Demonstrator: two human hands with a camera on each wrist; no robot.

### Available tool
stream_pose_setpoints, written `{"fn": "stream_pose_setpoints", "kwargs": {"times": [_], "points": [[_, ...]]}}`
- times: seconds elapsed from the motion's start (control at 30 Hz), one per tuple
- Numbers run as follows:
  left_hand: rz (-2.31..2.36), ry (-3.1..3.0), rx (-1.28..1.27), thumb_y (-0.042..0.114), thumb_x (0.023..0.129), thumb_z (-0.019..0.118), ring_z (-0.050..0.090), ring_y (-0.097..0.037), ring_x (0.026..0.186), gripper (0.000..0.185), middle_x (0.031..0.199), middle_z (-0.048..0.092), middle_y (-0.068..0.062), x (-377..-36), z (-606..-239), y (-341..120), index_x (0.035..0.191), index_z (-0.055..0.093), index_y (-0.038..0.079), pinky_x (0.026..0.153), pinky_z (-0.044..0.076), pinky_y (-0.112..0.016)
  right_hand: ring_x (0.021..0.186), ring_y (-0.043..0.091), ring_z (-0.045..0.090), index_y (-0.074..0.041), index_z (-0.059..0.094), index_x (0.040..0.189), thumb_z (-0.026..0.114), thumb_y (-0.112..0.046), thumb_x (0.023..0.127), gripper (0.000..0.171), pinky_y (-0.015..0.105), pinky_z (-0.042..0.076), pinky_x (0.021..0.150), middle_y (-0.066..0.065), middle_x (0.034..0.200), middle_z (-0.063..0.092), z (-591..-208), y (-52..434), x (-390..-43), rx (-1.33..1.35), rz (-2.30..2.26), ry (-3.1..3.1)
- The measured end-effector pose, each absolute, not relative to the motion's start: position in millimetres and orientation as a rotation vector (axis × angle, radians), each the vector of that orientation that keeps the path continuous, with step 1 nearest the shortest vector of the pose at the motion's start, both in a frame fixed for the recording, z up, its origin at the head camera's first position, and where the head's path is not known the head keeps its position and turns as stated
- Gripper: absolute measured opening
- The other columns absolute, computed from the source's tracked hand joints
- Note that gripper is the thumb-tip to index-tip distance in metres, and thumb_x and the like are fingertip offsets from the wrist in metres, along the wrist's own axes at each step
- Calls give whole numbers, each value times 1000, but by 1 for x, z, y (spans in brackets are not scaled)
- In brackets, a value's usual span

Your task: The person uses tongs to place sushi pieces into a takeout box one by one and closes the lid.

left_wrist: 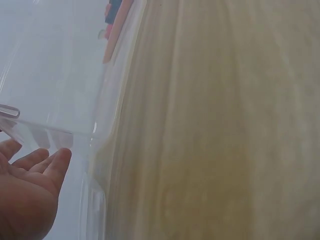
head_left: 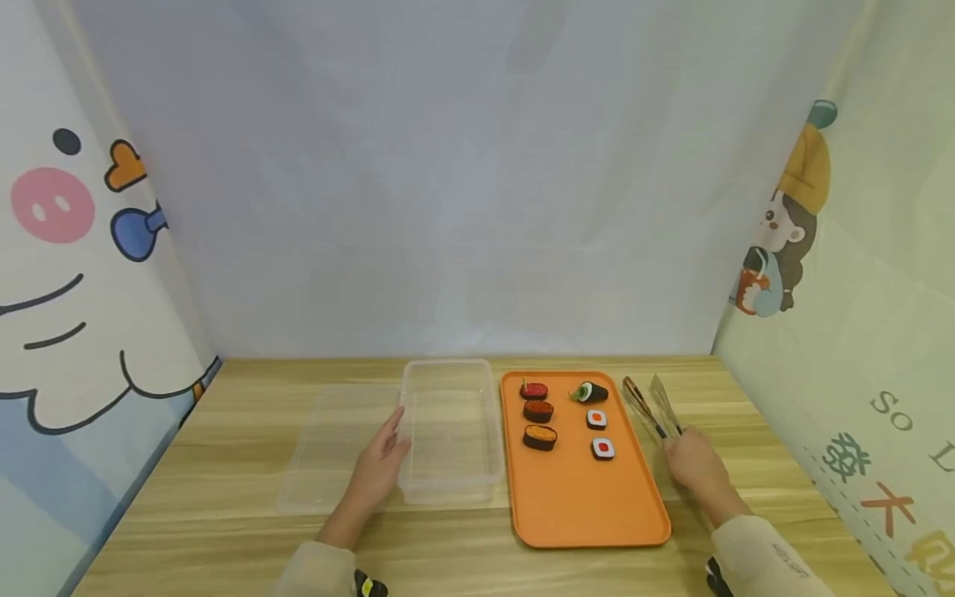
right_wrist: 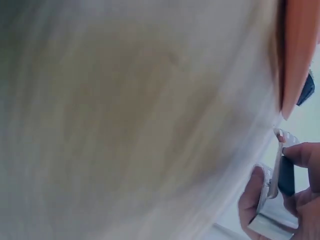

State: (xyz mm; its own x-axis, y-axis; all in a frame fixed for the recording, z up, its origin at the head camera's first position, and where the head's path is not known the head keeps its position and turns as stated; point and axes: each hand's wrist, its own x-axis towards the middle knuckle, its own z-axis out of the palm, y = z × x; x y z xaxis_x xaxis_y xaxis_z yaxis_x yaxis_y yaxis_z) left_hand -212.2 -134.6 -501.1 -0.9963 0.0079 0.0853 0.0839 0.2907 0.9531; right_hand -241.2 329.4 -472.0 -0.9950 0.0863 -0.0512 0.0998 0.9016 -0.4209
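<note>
My right hand point(head_left: 697, 468) grips a pair of metal tongs point(head_left: 666, 406) with dark handle parts, right of the orange tray point(head_left: 589, 506). The tongs' arms stand apart and point away from me. In the right wrist view, thumb and fingers lie around the tongs point(right_wrist: 272, 223). My left hand point(head_left: 378, 466) touches the left side of a clear plastic box point(head_left: 451, 481), its fingers fairly straight. The left wrist view shows those fingers point(left_wrist: 59, 167) against the box's see-through wall. Toy sushi pieces lie on the tray: three dark-wrapped ones point(head_left: 540, 437) in a left column, a hand roll point(head_left: 592, 392) and two white rolls point(head_left: 602, 448) on the right.
A flat clear lid point(head_left: 336, 452) lies on the wooden table point(head_left: 448, 555) left of the box, partly behind my left hand. The box stands close beside the tray. A pale curtain point(head_left: 462, 207) hangs behind the table, with printed sheets at both sides.
</note>
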Motion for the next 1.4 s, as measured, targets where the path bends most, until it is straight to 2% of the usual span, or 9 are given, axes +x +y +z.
{"fn": "stream_pose_setpoints", "kwargs": {"times": [0.1,0.27,0.43,0.67,0.9,1.03,1.17,1.4], "points": [[-1832,-2469,-83,12,102,48,32,-46,134,54,152,26,-28,-211,-500,-134,152,31,6,108,31,-51,82,47,54,24,40,103,36,-18,98,43,59,48,69,36,93,47,-465,330,-240,145,-684,3053],[-1853,-2461,-70,11,102,47,30,-46,135,54,152,25,-28,-209,-497,-135,153,30,5,109,30,-50,81,41,55,26,38,116,42,-21,102,49,52,49,65,36,99,48,-449,328,-244,75,-717,3043],[-1896,-2424,-76,9,102,48,29,-46,136,53,152,24,-29,-208,-498,-135,152,30,3,110,28,-49,80,37,54,26,43,115,48,-20,102,48,49,49,66,32,95,53,-442,325,-257,-80,-724,3071],[-1903,-2402,-60,8,101,49,30,-45,136,53,153,26,-27,-209,-500,-134,151,31,2,111,28,-48,74,28,52,17,53,107,56,-22,99,40,44,46,63,17,85,55,-433,307,-271,-265,-683,3069],[-1874,-2397,-39,7,101,50,32,-46,134,53,151,28,-28,-209,-500,-131,150,33,2,110,30,-49,76,25,51,11,56,109,56,-26,100,38,39,44,63,13,91,56,-430,292,-286,-479,-625,2966],[-1882,-2398,-33,9,101,49,32,-45,134,53,152,28,-26,-209,-501,-130,151,33,3,110,29,-49,88,32,56,11,55,116,55,-28,101,42,46,48,71,19,101,59,-430,285,-291,-536,-534,2929],[-1902,-2395,-32,9,101,49,31,-45,135,53,152,27,-26,-208,-500,-129,151,32,4,111,28,-49,112,45,53,14,49,128,54,-31,101,52,57,46,89,30,123,54,-429,281,-294,-549,-425,2915],[-1899,-2402,-4,10,102,49,31,-44,135,53,152,27,-25,-207,-498,-129,152,32,4,111,28,-49,121,49,46,13,47,133,55,-25,101,51,60,41,97,33,133,48,-430,276,-303,-615,-403,2873]]}}
